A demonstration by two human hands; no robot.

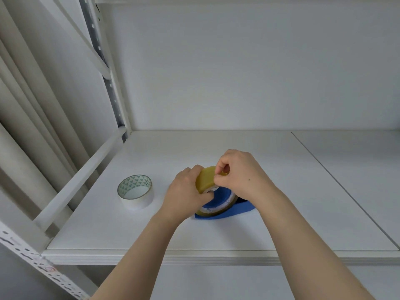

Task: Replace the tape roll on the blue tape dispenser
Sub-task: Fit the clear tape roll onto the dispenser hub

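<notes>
Yellowish tape roll [205, 178] sits on blue tape dispenser [225, 207]: light, stiff, slick-sided. Left hand [186, 194] clamps rim; right hand [238, 174] fingertips pinch its top edge. Best hold: outer rim.

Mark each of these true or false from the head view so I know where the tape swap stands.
1. Both hands are on the yellowish tape roll. True: the left hand holds its side and the right hand pinches its top edge.
2. The blue dispenser is lifted off the shelf. False: it rests on the white shelf.
3. A second roll stands to the left of the hands. True: the white roll with a triangle-patterned core sits apart, untouched.
4. The white roll is mounted on the dispenser. False: it lies flat on the shelf.
5. The right hand is empty. False: its grip is on the yellowish roll.
</notes>
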